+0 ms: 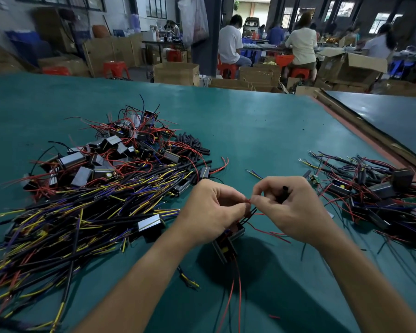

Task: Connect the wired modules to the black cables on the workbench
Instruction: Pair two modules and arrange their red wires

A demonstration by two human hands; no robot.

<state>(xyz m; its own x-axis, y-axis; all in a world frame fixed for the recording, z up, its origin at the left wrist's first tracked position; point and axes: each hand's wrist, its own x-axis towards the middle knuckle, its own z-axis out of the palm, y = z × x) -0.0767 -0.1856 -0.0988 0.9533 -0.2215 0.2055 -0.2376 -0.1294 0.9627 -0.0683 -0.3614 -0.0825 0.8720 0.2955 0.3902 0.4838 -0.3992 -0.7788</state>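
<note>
Wired module (228, 241) is under your left hand (211, 210), near the middle of the table's (250, 128) near edge; can't tell if it touches the surface. Left hand: fingers curled, thumb and forefinger pinching a red wire (248, 200) that comes up from the module, with black leads running up beside it. Right hand (296, 212): also curled, thumb and forefinger tips pinching the same red wire end, so the fingertips of both hands nearly touch. A short black tube (285, 190) pokes out between your right fingers, tucked in that hand. Two red leads (235, 284) trail from the module toward the near edge.

Left half of the table: a big heap of black cables (82, 212) with yellow and blue ends, reaching the left edge and the near-left corner. Behind it, toward the far edge, a heap of loose modules (101, 150) tangled in red wires. Just right of that heap, a small pile of black sleeve pieces (192, 143). One spare module (150, 223) lies on the cable heap's right fringe, just left of your left forearm.

Near the right edge: a tangle of modules and cables (370, 193); can't tell if they are joined. A small green board (314, 178) lies at its left fringe, near your right hand.

Beyond the far edge: seated people (229, 42), red stools (227, 69), cardboard boxes (175, 73).
</note>
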